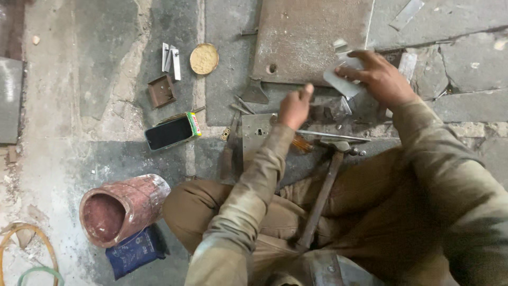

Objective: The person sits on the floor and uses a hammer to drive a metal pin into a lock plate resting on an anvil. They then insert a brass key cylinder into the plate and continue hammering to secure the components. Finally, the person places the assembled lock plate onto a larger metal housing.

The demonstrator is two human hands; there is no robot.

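- Right hand [378, 77]: fingers pinched on a flat grey metal strip [343, 82], held just above the stone floor [79, 79] at the far right.
- Left hand [295, 107]: loosely curled, thumb raised, grasping nothing; just left of the strip, not touching it.
- Below the hands: a metal lock plate [255, 132], a thin rod [330, 135] and a hammer [325, 185].
- Far side: large rusty plate [307, 37].
- Left: phone [170, 132], round brass lid [203, 58], reddish cylinder [124, 209].
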